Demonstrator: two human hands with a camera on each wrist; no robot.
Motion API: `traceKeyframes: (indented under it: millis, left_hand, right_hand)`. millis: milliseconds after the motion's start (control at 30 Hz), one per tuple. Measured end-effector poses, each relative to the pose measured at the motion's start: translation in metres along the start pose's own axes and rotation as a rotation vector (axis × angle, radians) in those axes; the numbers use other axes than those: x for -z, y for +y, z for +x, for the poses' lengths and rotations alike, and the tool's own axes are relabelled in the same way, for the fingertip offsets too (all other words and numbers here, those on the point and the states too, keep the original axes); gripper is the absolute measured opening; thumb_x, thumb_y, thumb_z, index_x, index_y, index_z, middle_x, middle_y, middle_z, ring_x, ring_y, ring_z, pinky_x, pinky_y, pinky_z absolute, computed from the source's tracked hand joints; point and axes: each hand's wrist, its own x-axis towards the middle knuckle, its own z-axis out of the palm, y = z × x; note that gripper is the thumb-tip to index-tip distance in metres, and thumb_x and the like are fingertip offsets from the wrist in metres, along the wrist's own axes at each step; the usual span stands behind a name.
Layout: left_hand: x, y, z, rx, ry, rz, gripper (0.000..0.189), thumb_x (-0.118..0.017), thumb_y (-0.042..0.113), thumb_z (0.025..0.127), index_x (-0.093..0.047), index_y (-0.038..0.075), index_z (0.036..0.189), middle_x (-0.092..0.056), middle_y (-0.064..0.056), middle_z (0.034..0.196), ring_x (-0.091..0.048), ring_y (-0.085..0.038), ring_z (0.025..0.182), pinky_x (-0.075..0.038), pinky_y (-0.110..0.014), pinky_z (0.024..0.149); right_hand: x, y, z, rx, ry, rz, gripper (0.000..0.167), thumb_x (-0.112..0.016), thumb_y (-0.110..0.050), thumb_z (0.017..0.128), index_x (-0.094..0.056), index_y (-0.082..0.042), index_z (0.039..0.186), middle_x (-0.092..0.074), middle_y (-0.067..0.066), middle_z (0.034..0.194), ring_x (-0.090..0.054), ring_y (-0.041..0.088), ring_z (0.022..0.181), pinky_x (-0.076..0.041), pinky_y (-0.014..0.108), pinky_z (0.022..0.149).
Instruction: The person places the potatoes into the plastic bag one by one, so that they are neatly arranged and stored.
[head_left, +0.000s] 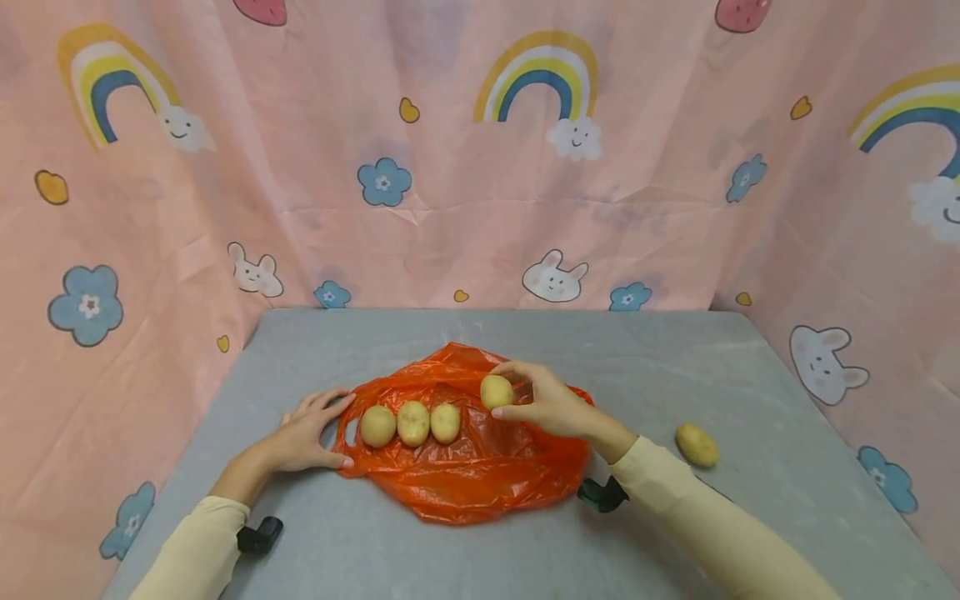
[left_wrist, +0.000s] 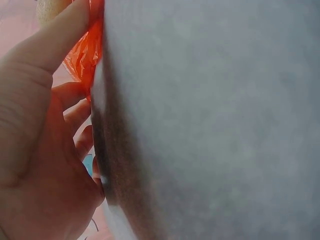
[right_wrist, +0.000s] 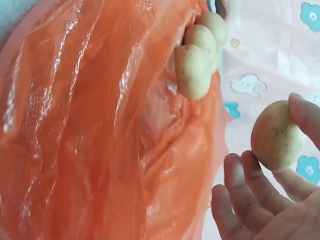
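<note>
Between the thumb and fingers of my right hand (head_left: 551,404) is a potato (head_left: 497,392), held above the right part of an orange plastic bag (head_left: 480,492). In the right wrist view the same potato (right_wrist: 277,136) shows small dark specks. Three more potatoes (head_left: 413,423) sit in a row on the left part of the spread bag. My left hand (head_left: 303,437) rests at the bag's left end, thumb and fingers spread apart and touching its edge near the handle loop. The left wrist view shows the thumb (left_wrist: 55,37) against the orange plastic.
Another potato (head_left: 697,445) lies on the grey table (head_left: 337,533) to the right, beyond my right forearm. A pink patterned curtain (head_left: 465,242) stands behind and at both sides of the table. Dark wrist devices (head_left: 259,535) hang below both wrists.
</note>
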Motion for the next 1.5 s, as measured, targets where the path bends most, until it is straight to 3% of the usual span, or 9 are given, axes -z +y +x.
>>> traceKeyframes:
  millis: [200,500,733,833,1167,1500]
  left_hand:
    - [0.001,0.002,0.001,0.004,0.002,0.003,0.108,-0.086,0.051,0.074,-0.035,0.009,0.158,-0.028,-0.017,0.163,-0.023,-0.048,0.146,-0.022,-0.079,0.101]
    - [0.001,0.002,0.000,0.007,-0.003,0.008,0.107,-0.086,0.050,0.074,-0.035,0.009,0.158,-0.028,-0.017,0.163,-0.023,-0.048,0.146,-0.024,-0.076,0.101]
    - [0.000,0.001,-0.001,0.005,-0.002,-0.002,0.107,-0.086,0.050,0.074,-0.034,0.009,0.158,-0.027,-0.017,0.164,-0.022,-0.048,0.146,-0.023,-0.076,0.101]
    - [0.000,0.001,-0.001,0.003,-0.001,-0.005,0.107,-0.086,0.050,0.074,-0.035,0.008,0.158,-0.028,-0.017,0.163,-0.021,-0.048,0.146,-0.023,-0.077,0.101]
    - [0.002,0.002,0.000,-0.001,0.004,-0.005,0.108,-0.087,0.050,0.073,-0.035,0.008,0.158,-0.028,-0.017,0.163,-0.022,-0.048,0.146,-0.024,-0.075,0.099]
    - [0.000,0.001,-0.001,-0.005,0.004,0.011,0.108,-0.087,0.051,0.073,-0.036,0.008,0.158,-0.030,-0.017,0.163,-0.023,-0.048,0.146,-0.025,-0.075,0.100]
  right_hand:
    - [-0.007,0.002,0.005,-0.071,-0.102,-0.024,0.048,-0.073,-0.021,0.094,-0.057,-0.005,0.136,-0.061,0.014,0.133,-0.059,0.028,0.116,-0.053,0.041,0.094]
    - [-0.025,0.010,0.009,-0.117,-0.114,-0.049,0.045,-0.078,-0.020,0.089,-0.060,-0.005,0.128,-0.062,0.015,0.130,-0.058,0.025,0.110,-0.051,0.036,0.089]
    - [-0.032,0.012,0.015,-0.163,-0.113,-0.055,0.043,-0.080,-0.015,0.087,-0.059,-0.004,0.124,-0.061,0.018,0.124,-0.056,0.020,0.086,-0.047,0.030,0.077]
    - [-0.033,0.011,0.017,-0.165,-0.118,-0.061,0.043,-0.081,-0.011,0.086,-0.059,-0.004,0.123,-0.060,0.019,0.124,-0.054,0.020,0.083,-0.046,0.030,0.076]
    - [-0.034,0.007,0.023,-0.186,-0.106,-0.045,0.045,-0.081,-0.006,0.084,-0.058,-0.004,0.123,-0.059,0.019,0.129,-0.060,0.026,0.107,-0.052,0.037,0.087]
    - [-0.039,0.006,0.026,-0.226,-0.100,-0.010,0.044,-0.082,-0.007,0.084,-0.057,-0.006,0.121,-0.058,0.020,0.127,-0.058,0.020,0.081,-0.049,0.032,0.080]
